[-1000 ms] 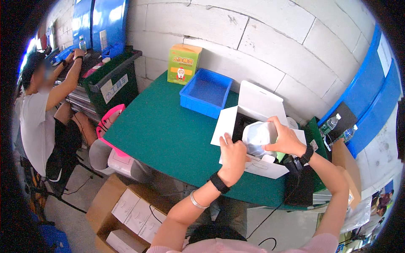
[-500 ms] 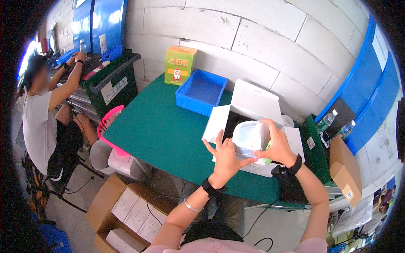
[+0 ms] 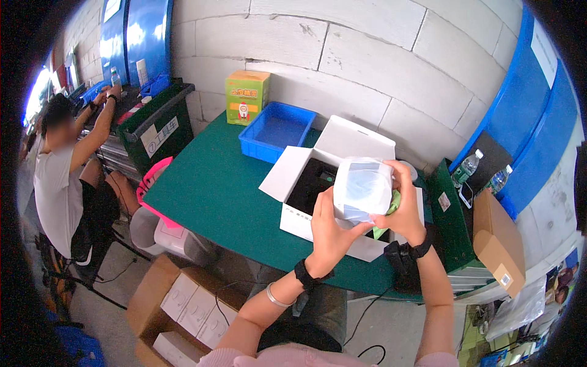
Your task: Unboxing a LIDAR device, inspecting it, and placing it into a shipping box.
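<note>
A white, rounded-square object wrapped in translucent film [image 3: 364, 189], with a bluish pane on its upper face, is held up over the table between my hands. My left hand [image 3: 330, 235] is closed on its left side, thumb along the lower edge. On the right side my right hand [image 3: 405, 208] grips it, thumb pressed at its lower edge. A bright green piece [image 3: 380, 233] shows beside the right thumb; whether it belongs to the object I cannot tell. Below and behind stands a white carton [image 3: 296, 222] with raised flaps and a black insert [image 3: 306, 183], partly hidden by the object.
On the green table [image 3: 208, 189] stand a blue tray [image 3: 260, 150] and a green-yellow box [image 3: 246, 98]. Bottles [image 3: 468, 168] and a phone [image 3: 466, 194] are at right. A brown carton of white boxes [image 3: 147, 293] sits low at left. A seated person [image 3: 58, 196] works at far left.
My left fingers, spread before, have closed against the wrapped object's side. The object has tilted and turned slightly, and more of the carton's inside shows. The whole view has shifted a little.
</note>
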### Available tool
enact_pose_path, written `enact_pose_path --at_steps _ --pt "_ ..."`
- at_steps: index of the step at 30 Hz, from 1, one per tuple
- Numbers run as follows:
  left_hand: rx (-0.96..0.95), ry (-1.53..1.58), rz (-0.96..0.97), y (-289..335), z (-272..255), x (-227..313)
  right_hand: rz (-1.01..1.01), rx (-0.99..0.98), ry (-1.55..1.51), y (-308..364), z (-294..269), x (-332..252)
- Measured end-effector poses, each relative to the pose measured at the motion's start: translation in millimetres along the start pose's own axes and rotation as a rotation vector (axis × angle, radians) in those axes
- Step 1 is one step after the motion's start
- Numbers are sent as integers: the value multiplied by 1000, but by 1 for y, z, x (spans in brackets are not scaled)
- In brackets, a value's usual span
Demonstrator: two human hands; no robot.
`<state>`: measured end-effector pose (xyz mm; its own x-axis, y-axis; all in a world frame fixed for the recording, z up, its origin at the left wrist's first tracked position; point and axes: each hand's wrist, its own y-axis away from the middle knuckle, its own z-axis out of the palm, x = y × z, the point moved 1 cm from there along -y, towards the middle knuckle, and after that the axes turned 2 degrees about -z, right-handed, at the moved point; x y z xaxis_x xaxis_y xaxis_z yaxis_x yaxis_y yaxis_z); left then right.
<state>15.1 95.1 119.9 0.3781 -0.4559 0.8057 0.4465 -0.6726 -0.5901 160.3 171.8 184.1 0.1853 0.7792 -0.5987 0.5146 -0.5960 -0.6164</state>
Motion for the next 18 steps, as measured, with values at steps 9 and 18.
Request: enact_pose_path --at_steps 9,18 --pt "117 314 204 14 5 43 -406 28 365 5 -35 -73" --pt "48 363 185 32 3 63 -476 30 398 31 -32 -139"
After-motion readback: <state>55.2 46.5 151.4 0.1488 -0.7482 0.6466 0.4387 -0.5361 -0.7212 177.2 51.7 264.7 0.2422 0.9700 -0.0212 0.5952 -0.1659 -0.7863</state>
